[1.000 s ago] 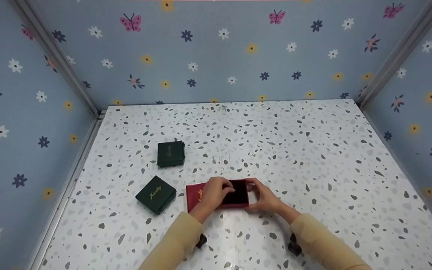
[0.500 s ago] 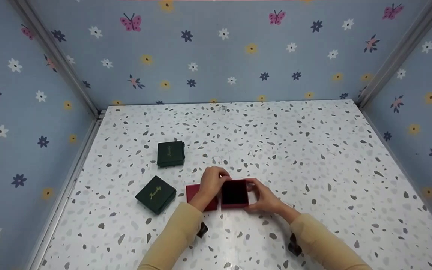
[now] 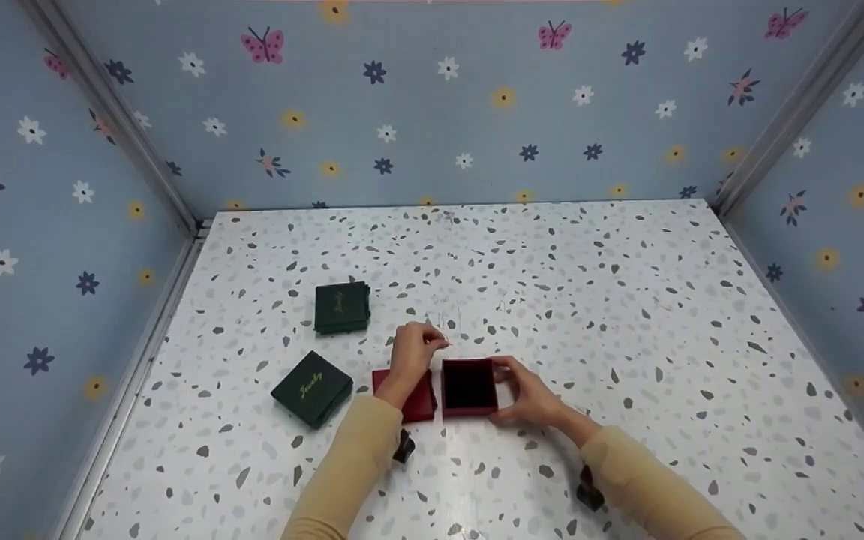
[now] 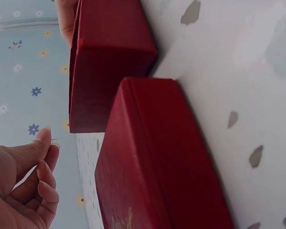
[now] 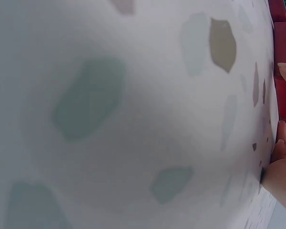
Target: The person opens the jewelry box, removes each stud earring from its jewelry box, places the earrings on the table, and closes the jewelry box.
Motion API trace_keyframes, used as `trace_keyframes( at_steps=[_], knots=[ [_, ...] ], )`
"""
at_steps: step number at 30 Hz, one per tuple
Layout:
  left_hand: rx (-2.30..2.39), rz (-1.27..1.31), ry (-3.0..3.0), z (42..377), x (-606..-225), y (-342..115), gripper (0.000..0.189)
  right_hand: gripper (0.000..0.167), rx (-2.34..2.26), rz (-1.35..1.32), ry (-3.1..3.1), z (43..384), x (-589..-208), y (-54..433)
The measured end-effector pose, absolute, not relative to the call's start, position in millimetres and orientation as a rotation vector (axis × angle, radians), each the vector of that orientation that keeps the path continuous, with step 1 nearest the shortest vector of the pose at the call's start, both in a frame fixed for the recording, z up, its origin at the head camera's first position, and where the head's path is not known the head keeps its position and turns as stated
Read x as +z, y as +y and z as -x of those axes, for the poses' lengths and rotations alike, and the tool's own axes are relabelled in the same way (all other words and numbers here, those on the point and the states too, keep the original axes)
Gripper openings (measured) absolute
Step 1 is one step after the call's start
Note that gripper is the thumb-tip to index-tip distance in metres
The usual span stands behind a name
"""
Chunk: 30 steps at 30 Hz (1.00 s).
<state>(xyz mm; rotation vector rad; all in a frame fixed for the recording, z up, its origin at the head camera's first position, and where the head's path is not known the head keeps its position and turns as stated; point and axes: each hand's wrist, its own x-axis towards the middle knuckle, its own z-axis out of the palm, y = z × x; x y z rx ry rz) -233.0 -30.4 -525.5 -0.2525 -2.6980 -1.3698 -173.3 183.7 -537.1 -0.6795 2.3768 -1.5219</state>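
Near the table's front sits an open red jewelry box (image 3: 469, 412) with a dark inside. My right hand (image 3: 529, 394) holds it by its right side, thumb and fingers at separate corners; in the right wrist view only part of that hand (image 5: 282, 167) shows. Beyond the left edge of the open box, my left hand (image 3: 413, 349) is raised with its fingertips together. The left wrist view shows it pinching a very thin, short, needle-like thing (image 4: 56, 139), whose kind I cannot tell. A second red jewelry box (image 3: 421, 401), gold-lettered on top, lies under the left wrist.
Two dark green jewelry boxes stand on the left: one (image 3: 342, 307) farther back, one (image 3: 312, 388) turned at an angle nearer me. The speckled white table (image 3: 589, 300) meets a flowered blue wall (image 3: 439, 97) at the back, with similar panels at both sides.
My left hand has drawn up and away from the open box, back and to the left, uncovering its inside and more of the lettered red box. The right hand keeps its hold.
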Motion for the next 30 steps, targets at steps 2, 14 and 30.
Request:
trace_keyframes(
  at_steps=[2,14,30],
  knots=[
    [-1.367,0.211,-2.704,234.9,-526.2,-31.7,0.006,0.079,-1.52,0.68,2.38,173.0,-536.6,183.4],
    [-1.427,-0.02,-2.714,251.8,-537.4,-37.5,0.004,0.079,-1.535,0.677,2.378,172.6,-536.2,183.3],
    [-1.317,-0.173,-2.831,265.3,-545.2,-45.4,0.005,0.081,-1.523,0.651,2.393,170.9,-532.9,183.0]
  ],
)
